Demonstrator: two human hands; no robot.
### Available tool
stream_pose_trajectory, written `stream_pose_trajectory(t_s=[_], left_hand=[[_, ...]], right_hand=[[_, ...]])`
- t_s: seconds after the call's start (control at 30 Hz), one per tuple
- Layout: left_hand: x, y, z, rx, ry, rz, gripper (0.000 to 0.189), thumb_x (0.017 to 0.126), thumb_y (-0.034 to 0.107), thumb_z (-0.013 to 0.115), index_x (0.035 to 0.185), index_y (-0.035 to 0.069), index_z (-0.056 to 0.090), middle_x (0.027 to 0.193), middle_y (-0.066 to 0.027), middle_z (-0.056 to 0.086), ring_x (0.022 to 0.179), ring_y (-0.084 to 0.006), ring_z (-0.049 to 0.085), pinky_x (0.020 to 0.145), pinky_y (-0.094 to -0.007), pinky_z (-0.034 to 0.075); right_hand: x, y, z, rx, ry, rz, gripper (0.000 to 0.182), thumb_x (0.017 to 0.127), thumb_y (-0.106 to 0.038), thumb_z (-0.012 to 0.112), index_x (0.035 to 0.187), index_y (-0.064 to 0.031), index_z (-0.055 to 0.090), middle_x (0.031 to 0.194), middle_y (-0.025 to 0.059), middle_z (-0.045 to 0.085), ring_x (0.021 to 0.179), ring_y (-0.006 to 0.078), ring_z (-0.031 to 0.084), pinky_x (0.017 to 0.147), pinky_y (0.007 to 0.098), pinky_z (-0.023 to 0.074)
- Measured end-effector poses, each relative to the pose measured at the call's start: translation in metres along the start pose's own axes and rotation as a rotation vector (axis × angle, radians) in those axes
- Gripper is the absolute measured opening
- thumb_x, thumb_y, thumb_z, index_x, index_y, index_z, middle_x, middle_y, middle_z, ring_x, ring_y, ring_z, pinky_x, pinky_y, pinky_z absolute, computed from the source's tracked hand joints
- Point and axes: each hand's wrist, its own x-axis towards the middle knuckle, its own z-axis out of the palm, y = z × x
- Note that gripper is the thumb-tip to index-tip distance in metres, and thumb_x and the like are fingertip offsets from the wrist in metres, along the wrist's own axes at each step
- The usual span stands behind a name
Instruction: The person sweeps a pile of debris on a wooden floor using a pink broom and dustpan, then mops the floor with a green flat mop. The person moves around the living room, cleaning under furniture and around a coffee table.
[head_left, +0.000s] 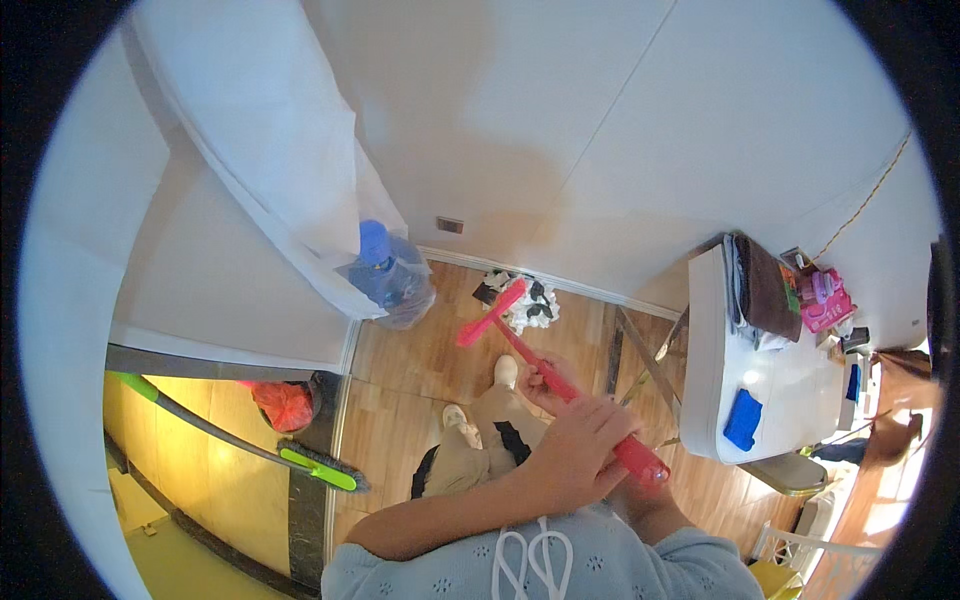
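A long-handled pink floor tool with a T-shaped head (510, 336) slants down and away from me. My left hand (589, 442) grips the handle near its top end, that forearm crossing in front of my body. Lower on the same handle, my right hand (547, 384) is closed around it, partly hidden by the handle. In this view the narrow pink head overlaps a heap of crumpled white and black scraps (541, 304) by the wall; contact with the floor cannot be told.
Left: a large blue-capped bottle in clear plastic (394, 281), a white hanging sheet (277, 150), a green-headed brush (322, 469) and a bin with a red bag (285, 405). Right: a white table (705, 390) holding a blue cloth (742, 420), folded textiles (765, 285) and a pink package (825, 300).
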Motion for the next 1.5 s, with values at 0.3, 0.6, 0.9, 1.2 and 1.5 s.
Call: stream_pose_trajectory(t_s=[0.3,0.6,0.9,1.2,1.5], left_hand=[[0.001,-0.044,-0.004,0.007,0.516,-0.107,0.023,0.058,0.004,0.061,0.075,0.005,0.046,0.072,-0.0089,0.049,0.069,-0.0253,0.047,0.063,-0.0334,0.037],[0.056,-0.115,-0.025,0.140,0.483,-0.205,0.013,0.071,0.012,0.058,0.066,0.004,0.049,0.058,-0.0074,0.050,0.053,-0.0164,0.049,0.051,-0.0267,0.039],[0.115,-0.214,-0.030,0.256,0.476,-0.404,0.026,0.072,0.021,0.057,0.064,0.002,0.042,0.058,-0.0130,0.046,0.055,-0.0297,0.046,0.050,-0.0347,0.035],[0.197,-0.256,-0.027,0.507,0.542,-0.576,0.033,0.073,0.032,0.054,0.067,0.000,0.049,0.064,-0.0182,0.052,0.061,-0.0338,0.052,0.053,-0.0379,0.040],[0.265,-0.264,-0.029,0.414,0.476,-0.621,0.038,0.069,0.037,0.057,0.069,-0.001,0.051,0.062,-0.0182,0.053,0.063,-0.0358,0.052,0.053,-0.0384,0.041]], right_hand=[[0.072,0.021,-0.021,0.255,-0.254,-0.096,0.009,0.074,-0.009,0.049,0.076,-0.0021,0.044,0.062,0.0082,0.048,0.055,0.0158,0.048,0.055,0.0262,0.0428],[0.094,-0.010,-0.008,-0.002,-0.239,-0.284,0.014,0.074,-0.009,0.050,0.086,-0.0018,0.047,0.073,0.0101,0.052,0.067,0.0178,0.051,0.062,0.0277,0.0432],[0.080,-0.078,0.055,-1.385,-0.116,-0.619,0.051,0.073,-0.022,0.055,0.115,-0.0037,0.034,0.107,0.0117,0.048,0.096,0.0230,0.048,0.080,0.0298,0.0381],[0.134,-0.154,0.095,-1.773,-0.059,-0.912,0.029,0.067,-0.024,0.055,0.088,-0.0037,0.051,0.084,0.0163,0.056,0.082,0.0306,0.053,0.068,0.0353,0.0412],[0.236,-0.218,0.068,-1.481,-0.207,-1.037,0.024,0.068,-0.022,0.054,0.083,-0.0031,0.053,0.078,0.0162,0.057,0.075,0.0310,0.054,0.064,0.0365,0.0420]])
